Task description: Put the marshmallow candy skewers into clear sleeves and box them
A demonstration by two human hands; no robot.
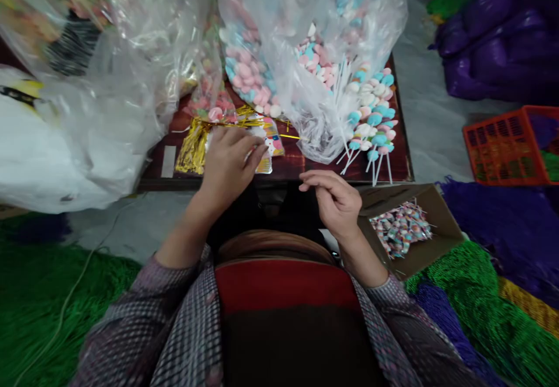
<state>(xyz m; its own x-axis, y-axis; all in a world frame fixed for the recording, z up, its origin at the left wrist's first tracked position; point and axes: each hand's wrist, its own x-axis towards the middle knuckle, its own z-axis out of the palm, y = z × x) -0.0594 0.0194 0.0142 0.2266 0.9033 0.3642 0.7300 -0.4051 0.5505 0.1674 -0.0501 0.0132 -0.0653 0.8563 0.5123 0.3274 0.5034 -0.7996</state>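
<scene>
My left hand is over the near edge of the dark wooden table, its fingers apart above a bundle of gold twist ties and a small stack of printed bags. Part of that stack is hidden under the hand. To the right, my right hand hovers just off the table edge with fingers stretched loosely leftward; nothing shows in it. A single gold twist tie lies between the hands. Skewers of pink, white and blue marshmallows lie at the table's right end, beside a crumpled clear bag.
Large clear bags of marshmallows and a bag of red-green candies crowd the table's back. A cardboard box of wrapped sweets stands on the floor at right, near an orange crate. Green strands cover the left floor.
</scene>
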